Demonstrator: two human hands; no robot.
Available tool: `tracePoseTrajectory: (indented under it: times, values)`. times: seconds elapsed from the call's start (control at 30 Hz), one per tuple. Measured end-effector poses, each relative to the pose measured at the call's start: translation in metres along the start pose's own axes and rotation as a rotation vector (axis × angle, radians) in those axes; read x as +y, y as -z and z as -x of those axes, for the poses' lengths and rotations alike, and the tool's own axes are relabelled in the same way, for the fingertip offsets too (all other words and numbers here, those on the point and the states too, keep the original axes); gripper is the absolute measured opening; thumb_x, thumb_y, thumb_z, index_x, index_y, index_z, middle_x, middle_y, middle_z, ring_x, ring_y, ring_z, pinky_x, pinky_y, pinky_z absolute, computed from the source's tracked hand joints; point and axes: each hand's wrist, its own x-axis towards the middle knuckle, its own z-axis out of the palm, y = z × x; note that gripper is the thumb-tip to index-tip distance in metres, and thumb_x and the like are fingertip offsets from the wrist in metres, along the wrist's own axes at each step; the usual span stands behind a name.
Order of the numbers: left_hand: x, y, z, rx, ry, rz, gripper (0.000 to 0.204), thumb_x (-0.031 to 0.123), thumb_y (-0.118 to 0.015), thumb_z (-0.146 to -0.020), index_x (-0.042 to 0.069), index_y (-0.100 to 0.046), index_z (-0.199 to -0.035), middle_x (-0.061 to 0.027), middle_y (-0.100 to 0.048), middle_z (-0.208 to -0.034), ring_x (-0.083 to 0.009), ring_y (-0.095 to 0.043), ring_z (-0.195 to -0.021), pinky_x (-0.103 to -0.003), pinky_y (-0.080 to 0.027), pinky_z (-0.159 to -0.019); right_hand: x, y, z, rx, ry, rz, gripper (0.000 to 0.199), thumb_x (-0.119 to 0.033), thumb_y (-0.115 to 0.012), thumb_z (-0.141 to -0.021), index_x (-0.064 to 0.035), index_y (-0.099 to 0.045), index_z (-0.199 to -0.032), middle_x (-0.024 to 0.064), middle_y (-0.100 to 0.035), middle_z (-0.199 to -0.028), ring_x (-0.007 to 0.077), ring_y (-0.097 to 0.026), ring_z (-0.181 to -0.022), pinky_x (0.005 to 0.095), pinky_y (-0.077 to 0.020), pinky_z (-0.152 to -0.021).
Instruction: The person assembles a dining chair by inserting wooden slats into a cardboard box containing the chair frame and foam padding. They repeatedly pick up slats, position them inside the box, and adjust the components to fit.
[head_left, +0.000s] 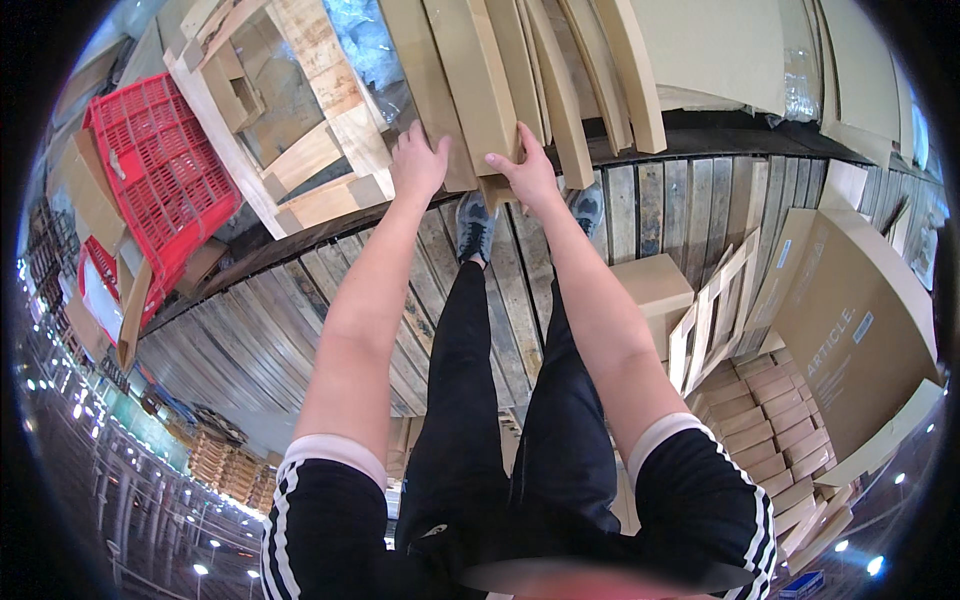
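Several long brown cardboard boxes lie side by side ahead of my feet, their near ends toward me. My right hand (528, 178) is at the near end of one long cardboard box (475, 85). Its thumb lies on the box's face and its fingers are along the right edge. Just left of that, my left hand (418, 168) is at the left edge of the neighbouring cardboard piece (420, 75), with thumb and fingers apart. Slight blur hides whether the left fingers touch it. More narrow cardboard strips (630, 75) stand to the right.
A wooden pallet frame (345, 125) and a red plastic crate (175, 180) are at the left. Wooden slats (300, 310) form the floor under my shoes. At the right are a small carton (650, 285), a slatted wooden frame (705, 310) and a large open carton (850, 330).
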Motion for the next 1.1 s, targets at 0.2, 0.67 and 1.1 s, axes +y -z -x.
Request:
tracePoseTrajectory:
  times: [0.2, 0.67, 1.1]
  values:
    - [-0.016, -0.067, -0.057, 0.243, 0.21, 0.266, 0.097, 0.032, -0.096, -0.079, -0.007, -0.042, -0.148, -0.0348, -0.062, -0.139, -0.0501, -0.061, -0.133, -0.055, -0.048, -0.115, 0.008, 0.008, 0.033, -0.057, 0.002, -0.356, 0.101, -0.022, -0.096, -0.084, 0.0019, -0.041, -0.166, 0.0237, -0.052, -0.161, 0.0312, -0.052, -0.149, 0.0399, -0.0427, -0.124]
    - [0.086, 0.19, 0.222, -0.253, 0.198, 1.07, 0.041, 0.014, -0.063, -0.107, -0.003, -0.058, -0.143, -0.0138, -0.068, -0.131, -0.027, -0.065, -0.118, -0.046, -0.056, -0.1, -0.208, 0.199, 0.326, 0.178, 0.456, -0.234, 0.097, -0.032, -0.086, -0.087, -0.0094, -0.04, -0.169, 0.0203, -0.05, -0.149, 0.0368, -0.05, -0.143, 0.0454, -0.0385, -0.125]
    - [0.438, 0.301, 0.34, -1.171, -0.092, 1.129, 0.038, 0.023, -0.07, -0.104, 0.01, -0.066, -0.139, -0.0113, -0.075, -0.129, -0.0352, -0.073, -0.114, -0.047, -0.062, -0.095, -0.312, 0.416, 0.617, 0.366, 0.58, -0.126, 0.115, -0.016, -0.092, -0.081, -0.0125, -0.024, -0.174, 0.0146, -0.043, -0.155, 0.0343, -0.048, -0.146, 0.0434, -0.0455, -0.121]
